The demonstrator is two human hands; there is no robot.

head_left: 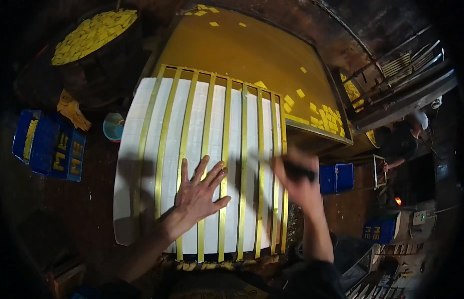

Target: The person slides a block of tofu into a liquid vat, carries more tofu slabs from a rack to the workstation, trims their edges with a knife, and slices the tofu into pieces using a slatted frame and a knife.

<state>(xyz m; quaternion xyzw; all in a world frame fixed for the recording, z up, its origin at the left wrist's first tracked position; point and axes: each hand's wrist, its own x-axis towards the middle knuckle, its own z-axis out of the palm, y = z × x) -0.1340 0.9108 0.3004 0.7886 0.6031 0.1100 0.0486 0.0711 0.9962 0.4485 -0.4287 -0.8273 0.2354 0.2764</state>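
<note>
A broad white slab (187,149), soft-looking and marked with faint lines, lies in front of me under a rack of long yellow slats (208,129). My left hand (198,193) is spread flat over the slats near the middle, fingers apart and holding nothing. To its right, my right hand (302,184) is closed around the dark handle of a knife (300,172), smeared by motion. The thin blade seems to point left over the right-hand slats; whether it touches the slab I cannot tell.
Beyond the slab stands a wide vat (232,42) of brown liquid with yellow squares floating in it. A heaped pot of yellow pieces (97,32) is at upper left. Blue crates (67,149) and a small basin (113,127) stand left. Another person (404,139) is at right.
</note>
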